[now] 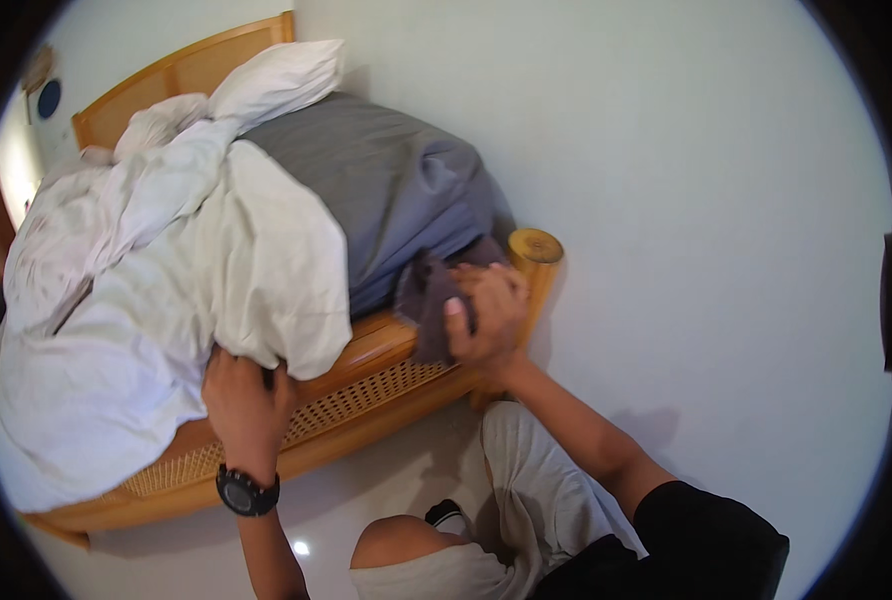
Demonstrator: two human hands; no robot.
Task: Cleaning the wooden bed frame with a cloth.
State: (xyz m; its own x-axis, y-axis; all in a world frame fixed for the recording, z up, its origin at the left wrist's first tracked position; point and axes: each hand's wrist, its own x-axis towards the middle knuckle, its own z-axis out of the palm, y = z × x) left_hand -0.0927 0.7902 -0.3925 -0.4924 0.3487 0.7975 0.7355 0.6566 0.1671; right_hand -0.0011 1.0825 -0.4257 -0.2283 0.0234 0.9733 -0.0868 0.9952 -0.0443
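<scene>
My right hand point(485, 319) holds a crumpled dark purple-brown cloth point(432, 300) against the corner of a wooden bed's footboard point(371, 346). Just beyond that hand rises the round-topped wooden bedpost point(536, 247). My left hand point(247, 401), with a black watch on its wrist, is at the footboard's top rail, at the lower edge of a white duvet point(281, 262). Its fingertips are hidden, so whether they grip the rail or the duvet cannot be seen. A grey fitted sheet point(371, 157) covers the mattress behind the hands.
White pillows point(281, 79) lie by the wooden headboard point(183, 64). The duvet hangs over the footboard on the left. A woven cane panel point(363, 390) runs below the rail. A pale wall point(678, 187) stands close on the right. My bent knee point(397, 540) is above the shiny floor point(386, 480).
</scene>
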